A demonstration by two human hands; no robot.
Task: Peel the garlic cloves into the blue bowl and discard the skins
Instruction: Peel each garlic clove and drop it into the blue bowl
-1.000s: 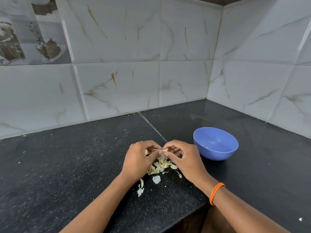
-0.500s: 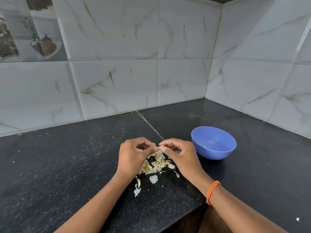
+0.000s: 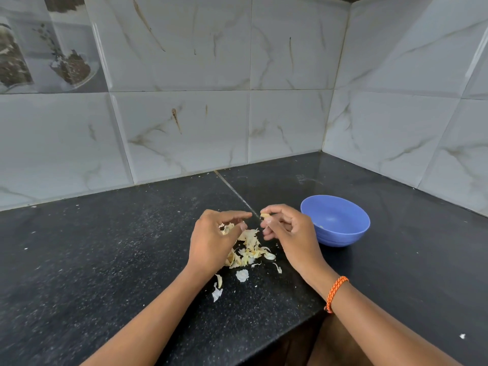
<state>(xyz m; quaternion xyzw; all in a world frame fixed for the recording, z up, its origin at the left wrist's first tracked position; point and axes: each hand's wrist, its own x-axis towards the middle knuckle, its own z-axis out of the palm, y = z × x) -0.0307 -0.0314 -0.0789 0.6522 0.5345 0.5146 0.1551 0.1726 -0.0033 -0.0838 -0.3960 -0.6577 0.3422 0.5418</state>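
On the black counter point(image 3: 111, 260) my right hand point(image 3: 287, 233) pinches a small pale garlic clove point(image 3: 264, 215) between thumb and fingertips, just left of the blue bowl point(image 3: 340, 233). My left hand point(image 3: 211, 241) hovers a short gap to its left with the index finger stretched out and the thumb apart. A scrap of skin point(image 3: 226, 228) sits by that thumb. Below and between both hands lies a pile of papery garlic skins point(image 3: 248, 250). A small pale bit shows inside the bowl at its left wall.
Loose skin flakes point(image 3: 216, 293) lie nearer to me beside my left forearm. Tiled walls meet in a corner behind the bowl. The counter's front edge runs under my right forearm, with an orange bracelet point(image 3: 336, 291) on that wrist.
My hands were pressed together on the clove; they have now drawn apart. The left hand has loosened and come away with a scrap of skin, and the right hand keeps the clove.
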